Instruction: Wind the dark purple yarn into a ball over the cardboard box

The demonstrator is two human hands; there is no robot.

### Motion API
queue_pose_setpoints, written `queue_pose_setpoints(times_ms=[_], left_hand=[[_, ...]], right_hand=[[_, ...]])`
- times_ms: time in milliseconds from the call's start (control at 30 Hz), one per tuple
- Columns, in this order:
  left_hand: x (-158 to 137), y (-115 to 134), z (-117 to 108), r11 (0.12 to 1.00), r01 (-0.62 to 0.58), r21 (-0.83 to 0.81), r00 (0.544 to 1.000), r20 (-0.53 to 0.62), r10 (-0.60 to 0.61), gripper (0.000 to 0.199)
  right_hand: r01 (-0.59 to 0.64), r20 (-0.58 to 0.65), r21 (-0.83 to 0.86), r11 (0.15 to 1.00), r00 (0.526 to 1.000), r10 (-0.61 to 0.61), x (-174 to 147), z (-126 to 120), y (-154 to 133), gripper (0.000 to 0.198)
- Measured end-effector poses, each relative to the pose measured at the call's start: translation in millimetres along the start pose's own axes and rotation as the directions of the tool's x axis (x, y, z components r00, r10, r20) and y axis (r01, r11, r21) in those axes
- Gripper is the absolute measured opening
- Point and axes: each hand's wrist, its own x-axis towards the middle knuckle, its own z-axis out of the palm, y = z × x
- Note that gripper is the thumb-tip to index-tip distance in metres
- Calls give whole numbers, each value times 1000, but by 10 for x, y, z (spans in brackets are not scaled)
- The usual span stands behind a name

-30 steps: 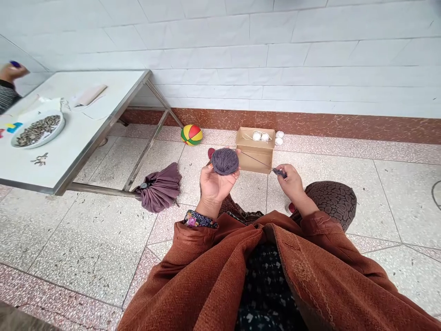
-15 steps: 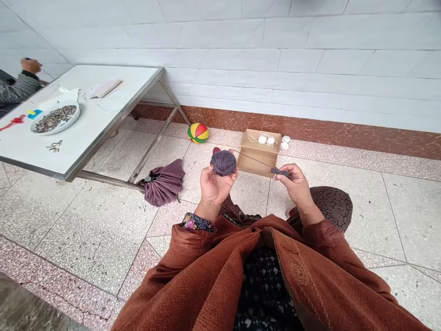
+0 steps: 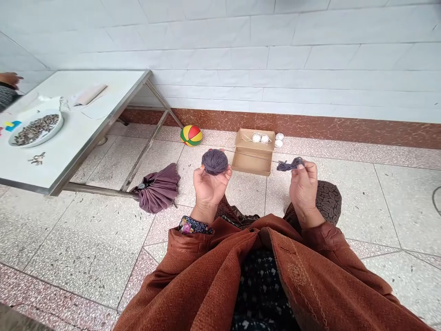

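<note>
A round ball of dark grey-purple yarn rests in my left hand, with thumb and fingers curled around its lower half. My right hand pinches a small loose bundle of the same yarn between thumb and fingers. One thin strand runs from the ball across to the bundle, passing over an open cardboard box on the floor. White balls of yarn lie in the box's lid part, and more white ones sit just right of it.
A white table stands at left, bearing a dish of sunflower seeds. A folded purple umbrella lies by its lower bar. A colourful ball is near the wall. Another person's hand shows at far left.
My right hand has moved slightly right and turned upward, lifting the loose yarn bundle. The view has shifted a little; my left hand still holds the ball.
</note>
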Motion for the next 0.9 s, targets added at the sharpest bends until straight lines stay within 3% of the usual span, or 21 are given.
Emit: queue_pose_setpoints(times_ms=[100, 267, 367, 433, 500, 600, 667, 733, 800, 900], left_hand=[[12, 43, -22, 1000, -25, 15, 999, -31, 26, 39], [37, 127, -68, 997, -78, 0, 996, -30, 78, 41], [53, 189, -85, 992, -126, -2, 991, -38, 126, 36], [62, 224, -95, 989, -150, -4, 988, -47, 149, 32], [73, 252, -108, 987, -162, 1, 985, -68, 161, 29], [102, 283, -148, 984, -176, 17, 978, -114, 176, 28], [133, 305, -187, 981, -193, 20, 972, -131, 194, 28], [170, 334, -225, 978, -208, 19, 968, -137, 209, 29], [205, 374, -248, 976, -216, 27, 965, -144, 218, 28], [233, 429, -229, 971, -237, 40, 962, -132, 240, 29]], right_hand=[[-5, -103, 148, 989, 994, 20, 91, -70, 31, 28], [-104, -43, 221, 970, 992, 117, 117, -101, 31, 30], [-80, 40, -80, 994, 996, 84, 89, -128, 58, 23], [-36, 91, -341, 940, 993, 71, 81, -165, 99, 18], [-19, 74, -402, 915, 996, 54, 105, -215, 141, 14], [-58, -93, -47, 997, 994, 54, 214, -308, 172, 17], [-63, -184, 216, 974, 977, 104, 307, -376, 170, 22], [-53, -214, 293, 955, 969, 120, 387, -444, 173, 26], [-26, -231, 187, 982, 970, 69, 449, -512, 203, 28], [-30, -235, -160, 987, 972, -8, 538, -600, 290, 31]])
